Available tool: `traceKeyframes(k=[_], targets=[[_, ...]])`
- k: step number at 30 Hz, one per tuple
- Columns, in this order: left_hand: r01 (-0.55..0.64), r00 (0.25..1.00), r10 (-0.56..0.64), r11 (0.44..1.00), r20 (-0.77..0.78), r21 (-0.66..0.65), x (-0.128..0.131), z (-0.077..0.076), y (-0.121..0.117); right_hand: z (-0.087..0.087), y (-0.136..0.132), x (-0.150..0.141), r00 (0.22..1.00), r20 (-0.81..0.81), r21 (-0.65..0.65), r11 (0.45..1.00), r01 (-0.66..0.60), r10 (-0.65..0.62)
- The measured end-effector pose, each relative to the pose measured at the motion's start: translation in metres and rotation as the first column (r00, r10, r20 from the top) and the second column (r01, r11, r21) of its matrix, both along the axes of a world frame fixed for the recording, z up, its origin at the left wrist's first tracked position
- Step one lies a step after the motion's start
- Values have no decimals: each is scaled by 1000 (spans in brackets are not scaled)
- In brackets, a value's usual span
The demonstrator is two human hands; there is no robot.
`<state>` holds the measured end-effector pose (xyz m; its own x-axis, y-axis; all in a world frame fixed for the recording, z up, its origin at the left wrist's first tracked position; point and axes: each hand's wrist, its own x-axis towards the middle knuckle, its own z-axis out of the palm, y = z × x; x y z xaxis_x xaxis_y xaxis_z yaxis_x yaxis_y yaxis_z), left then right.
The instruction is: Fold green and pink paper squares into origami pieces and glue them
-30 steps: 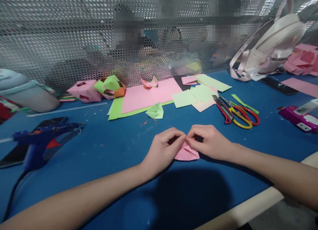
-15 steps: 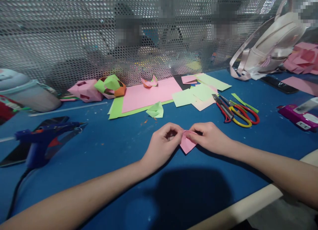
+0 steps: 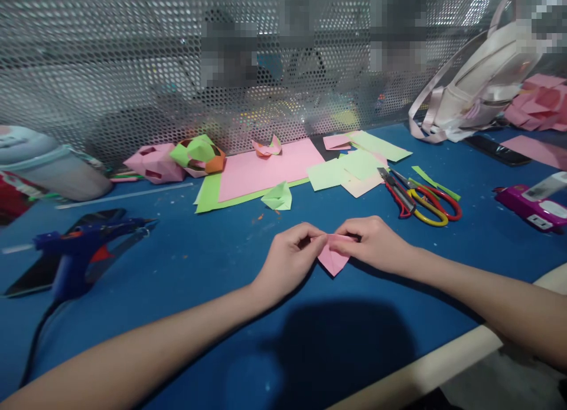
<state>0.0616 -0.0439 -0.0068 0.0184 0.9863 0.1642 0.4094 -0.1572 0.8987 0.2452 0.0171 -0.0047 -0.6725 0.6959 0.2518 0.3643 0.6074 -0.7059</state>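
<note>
Between my hands is a small folded piece of pink paper (image 3: pixel 333 262), its pointed corner toward me and crease lines across its face. My left hand (image 3: pixel 296 255) pinches its upper left edge between thumb and fingers. On the upper right, my right hand (image 3: pixel 371 242) grips the paper, thumb pressed on its front. My fingers hide the paper's sides. Just beyond my hands lies a folded light green paper piece (image 3: pixel 278 196). To the right are a box cutter (image 3: pixel 397 192) and scissors (image 3: pixel 432 202) with red and yellow handles.
A blue glue gun (image 3: pixel 84 244) lies at left over a dark flat device. Pink and green sheets (image 3: pixel 266 171) lie at the back, beside folded paper shapes (image 3: pixel 155 162). A purple tape dispenser (image 3: pixel 529 206), a phone (image 3: pixel 498 150) and a pale backpack (image 3: pixel 482 79) are at right.
My right thumb has shifted slightly left across the pink paper, and the top edge now looks flatter. Both hands keep hold of it. The view has moved a little.
</note>
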Motion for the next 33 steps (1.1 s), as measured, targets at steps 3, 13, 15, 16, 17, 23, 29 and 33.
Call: traceKeyframes(k=[3,13,15,16,17,23,29,33], targets=[[-30,999,30,999,20,24,0,2,0,3,2,3,1000,-25,-50,999,13,-14],[51,998,-50,999,48,-14,0,-3,3,0,6,6,999,-29,82,996,-43,45],[27,997,-27,1000,70,1,0,-3,3,2,5,6,998,-53,49,998,-37,39],[11,997,-12,1000,81,9,0,-2,3,3,5,5,998,-62,39,999,-31,33],[-7,996,5,1000,87,18,0,-2,3,5,4,5,998,-65,28,999,-23,25],[-68,991,74,996,110,-55,0,-4,3,4,5,5,997,-44,-35,998,56,-57],[55,994,-48,996,93,-70,1,-2,3,-2,6,4,998,-52,44,998,39,-36],[73,997,-71,996,43,-57,0,-1,2,-3,3,3,1000,-13,82,997,-14,15]])
